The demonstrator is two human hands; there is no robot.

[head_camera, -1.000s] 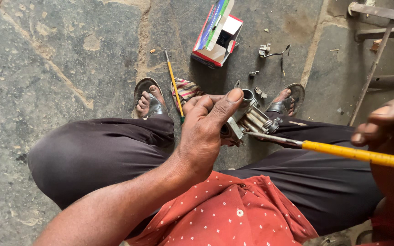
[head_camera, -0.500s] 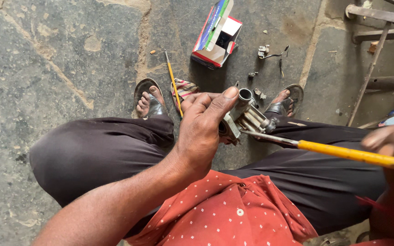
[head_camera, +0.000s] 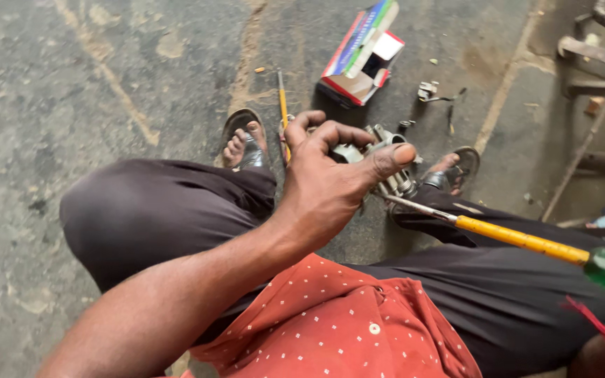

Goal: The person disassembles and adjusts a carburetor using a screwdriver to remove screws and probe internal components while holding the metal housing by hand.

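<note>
My left hand [head_camera: 330, 182] is raised over my knees and grips a small ribbed metal engine part [head_camera: 395, 180], thumb across its top and fingers curled behind it. A screwdriver [head_camera: 519, 239] with a yellow shaft sleeve and a green handle comes in from the right, level, and its steel tip touches the underside of the part. My right hand lies past the right edge of the frame now. The earlier frames show it gripping the screwdriver's handle.
On the concrete floor ahead lie an open colourful cardboard box [head_camera: 362, 52], a thin yellow tool [head_camera: 283, 105] and several small metal pieces [head_camera: 428, 91]. My sandalled feet [head_camera: 246, 143] rest below the part. A metal frame [head_camera: 589, 140] stands at the right.
My left hand has turned the part, and the fingers now curl up behind it. My right hand has slipped out of the frame on the right. The screwdriver stays against the part.
</note>
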